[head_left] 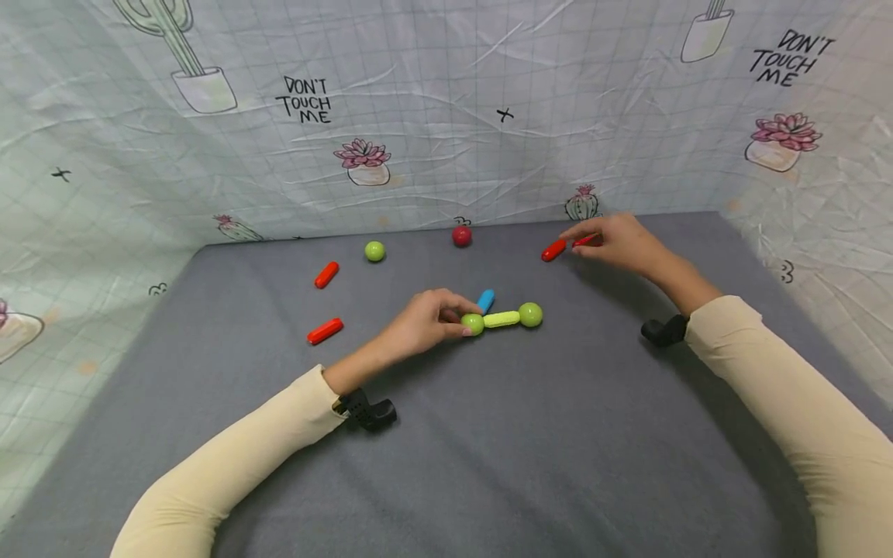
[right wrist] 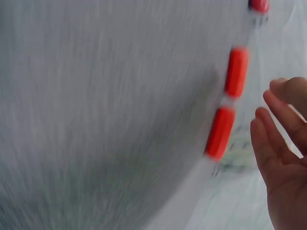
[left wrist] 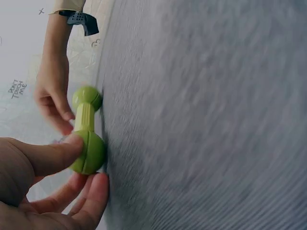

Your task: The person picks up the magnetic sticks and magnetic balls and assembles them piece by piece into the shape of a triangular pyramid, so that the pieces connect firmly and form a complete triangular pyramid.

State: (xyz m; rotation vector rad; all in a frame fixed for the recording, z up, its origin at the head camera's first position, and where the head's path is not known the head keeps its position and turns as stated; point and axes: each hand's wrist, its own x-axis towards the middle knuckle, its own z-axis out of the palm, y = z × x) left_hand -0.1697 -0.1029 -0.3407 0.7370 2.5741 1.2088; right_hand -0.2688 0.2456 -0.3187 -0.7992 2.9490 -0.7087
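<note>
Near the middle of the grey cloth, my left hand (head_left: pixel 424 322) pinches the left green ball (head_left: pixel 473 324) of a joined piece. A ribbed yellow-green stick (head_left: pixel 501 319) links that ball to a second green ball (head_left: pixel 530 315). In the left wrist view, thumb and fingers lie on either side of the held ball (left wrist: pixel 91 154). Just behind the joined piece lies a blue stick (head_left: pixel 486 301). At the back right, my right hand (head_left: pixel 619 243) hovers by two red sticks (right wrist: pixel 237 72), its fingers apart from them in the right wrist view and nothing between them.
Two more red sticks lie on the left, one farther back (head_left: pixel 326 274) and one nearer (head_left: pixel 325 331). Along the back are a loose green ball (head_left: pixel 374 251) and a red ball (head_left: pixel 462 235). A printed cloth wall (head_left: pixel 432 116) rises behind the grey surface.
</note>
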